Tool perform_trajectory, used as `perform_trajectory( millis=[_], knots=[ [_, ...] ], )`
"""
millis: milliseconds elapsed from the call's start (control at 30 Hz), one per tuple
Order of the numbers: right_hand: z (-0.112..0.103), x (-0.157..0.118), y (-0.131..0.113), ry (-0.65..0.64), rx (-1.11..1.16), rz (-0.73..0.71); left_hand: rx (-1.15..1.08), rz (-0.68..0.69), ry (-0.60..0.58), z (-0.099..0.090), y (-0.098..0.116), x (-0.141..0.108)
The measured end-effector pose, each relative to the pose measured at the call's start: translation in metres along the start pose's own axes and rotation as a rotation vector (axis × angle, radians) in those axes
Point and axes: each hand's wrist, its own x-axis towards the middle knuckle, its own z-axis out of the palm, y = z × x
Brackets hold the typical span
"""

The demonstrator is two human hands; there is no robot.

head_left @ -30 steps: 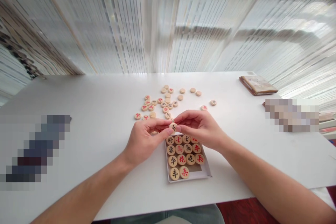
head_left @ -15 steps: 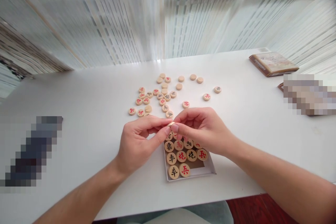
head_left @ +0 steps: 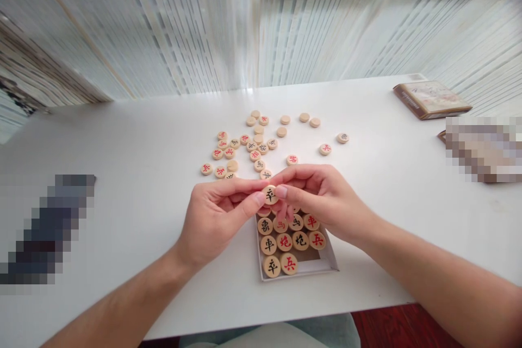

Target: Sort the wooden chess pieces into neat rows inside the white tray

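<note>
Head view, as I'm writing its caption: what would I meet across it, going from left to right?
Pixelated dark object → left hand → held round piece with a black character → right hand → brown-edged box.

Tray (head_left: 328, 263): one, with ten discs (head_left: 284, 242) in its three nearest rows. Held disc (head_left: 269, 194): one. Loose discs (head_left: 255, 155) on bench (head_left: 155, 147): over twenty. Hands (head_left: 216, 217) (head_left: 326, 198): two.

Tray (head_left: 326, 265): white card, matt. Discs (head_left: 268, 244) in tray: pale wood, smooth. Tabletop (head_left: 122, 138) under tray: smooth, faintly glossy. Curtain (head_left: 204, 22) beyond tray: stringy cloth.
</note>
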Motion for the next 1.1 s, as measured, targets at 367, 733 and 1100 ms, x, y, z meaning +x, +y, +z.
perform_trajectory(
  millis=[367,733,1100],
  knots=[
    [-0.0051,0.0010,0.0030,-0.050,0.134,0.094,0.045,0.086,0.006,0.0000,-0.0045,-0.0013],
    [-0.0022,-0.0014,0.0027,-0.046,0.049,0.124,0.453,0.407,-0.033,-0.0031,-0.0063,-0.0093],
    [-0.0041,-0.0030,0.0013,-0.094,0.110,0.096,0.419,0.417,-0.041,-0.0034,-0.0052,-0.0086]
  ],
)
